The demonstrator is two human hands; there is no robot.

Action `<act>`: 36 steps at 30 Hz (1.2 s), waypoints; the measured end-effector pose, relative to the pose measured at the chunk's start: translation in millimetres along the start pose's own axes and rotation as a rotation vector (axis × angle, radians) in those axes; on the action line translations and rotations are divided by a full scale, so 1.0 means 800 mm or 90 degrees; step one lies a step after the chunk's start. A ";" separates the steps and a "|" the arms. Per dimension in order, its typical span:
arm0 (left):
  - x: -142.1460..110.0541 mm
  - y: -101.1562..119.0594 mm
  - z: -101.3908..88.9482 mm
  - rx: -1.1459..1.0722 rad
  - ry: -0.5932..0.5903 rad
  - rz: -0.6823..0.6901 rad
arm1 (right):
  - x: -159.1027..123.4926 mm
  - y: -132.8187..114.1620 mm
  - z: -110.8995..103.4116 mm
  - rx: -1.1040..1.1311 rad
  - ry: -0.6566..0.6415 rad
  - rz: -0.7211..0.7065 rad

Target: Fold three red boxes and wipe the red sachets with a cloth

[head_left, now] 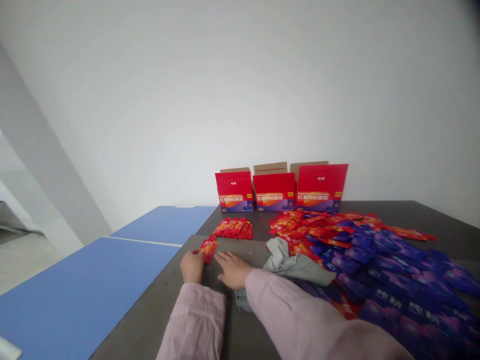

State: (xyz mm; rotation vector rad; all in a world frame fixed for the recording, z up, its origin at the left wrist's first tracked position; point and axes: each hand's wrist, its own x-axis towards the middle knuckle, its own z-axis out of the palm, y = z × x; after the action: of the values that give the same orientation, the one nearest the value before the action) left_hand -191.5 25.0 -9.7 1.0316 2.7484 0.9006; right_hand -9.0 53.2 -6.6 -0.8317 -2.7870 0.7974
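**Left hand** (192, 266) at the near part of the dark counter (144, 320): fingers (197, 252) closed on a small bunch of red sachets (208, 249), which stands tilted up from the grip. The closed hold seems to keep the bunch squared together.

**Right hand** (233, 270) just beside it: fingers (225, 258) open, spread flat on the counter, holding nothing. They look to be steadying the hand on the surface.

**Ahead of the fingers:** a tidy overlapping row of red sachets (232, 229). The shingled lay suggests they are being kept apart from the loose stock and easy to count.

**Right of the fingers:** a crumpled gray cloth (296, 262), then a loose heap of red sachets (311, 225) running into a broad spread of purple sachets (393, 282). Colours are partly mixed where they meet.

**Far beyond the fingers:** three red cartons (234, 191) (269, 192) (321, 187) stand in a line against the white wall (187, 90), flaps up, their open tops apparently propped for easy access. Each front carries a printed "40".

**Left of the fingers:** a blue table (82, 295) adjoins the counter, with nothing visible on its near part.
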 end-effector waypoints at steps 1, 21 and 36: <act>-0.002 0.001 -0.001 0.012 0.003 0.005 | 0.004 -0.001 0.003 -0.005 -0.002 0.003; -0.046 0.044 -0.003 0.169 0.066 0.168 | -0.055 -0.004 -0.003 -0.079 0.131 -0.004; -0.203 0.149 0.037 -0.301 -0.577 0.620 | -0.233 0.087 -0.073 0.108 0.346 0.118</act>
State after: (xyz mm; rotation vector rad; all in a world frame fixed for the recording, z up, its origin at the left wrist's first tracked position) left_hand 10.9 10.8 9.9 2.0037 1.1753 0.7638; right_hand 195.9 28.1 12.4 -1.0928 -2.1626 0.6914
